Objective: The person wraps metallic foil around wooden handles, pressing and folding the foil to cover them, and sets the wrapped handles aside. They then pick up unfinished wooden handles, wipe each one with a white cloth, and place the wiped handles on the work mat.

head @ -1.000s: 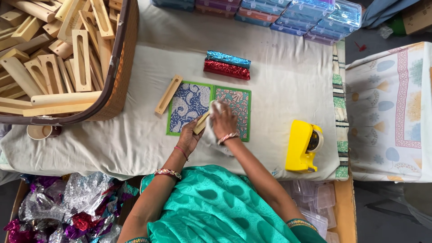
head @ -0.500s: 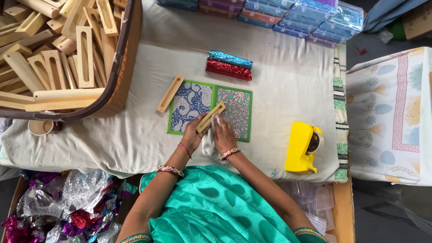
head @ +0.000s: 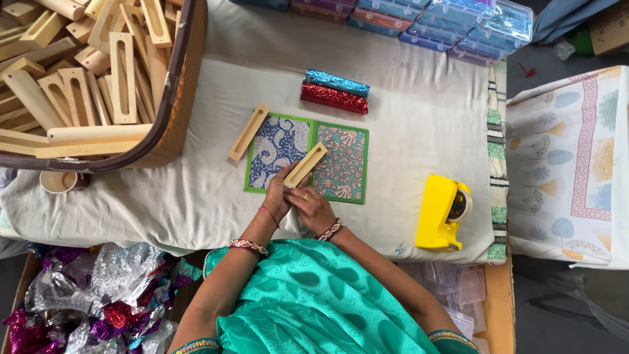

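Up at the left, a big woven basket (head: 175, 124) sits on the cloth-covered table (head: 406, 131), piled full of pale wooden holders (head: 121, 75), long slotted pieces lying every which way. Below the basket, at the table's edge, stands a small cup (head: 57, 181) with something brownish in it. Along the far edge runs a row of clear plastic boxes (head: 458, 23) with blue, purple and orange contents, stacked side by side. Just nearer lie two shiny rolls touching each other, a blue roll (head: 336, 83) behind a red roll (head: 333, 98). In front of them are two green-bordered patterned sheets side by side, a blue patterned sheet (head: 278, 151) on the left and a pink and teal patterned sheet (head: 342, 164) on the right. A loose wooden holder (head: 248, 132) lies slanted just left of the blue sheet. Off to the right stands a yellow tape dispenser (head: 442, 213). Under the table at the left is a heap of crinkled foil wrappers (head: 92, 295), silver, purple and red. The left hand (head: 278, 195) and right hand (head: 313, 208) meet at the near edge of the sheets, both closed on the near end of a slanted wooden piece (head: 305, 164) that lies over the seam between the two sheets; the fingers pinch it from either side.
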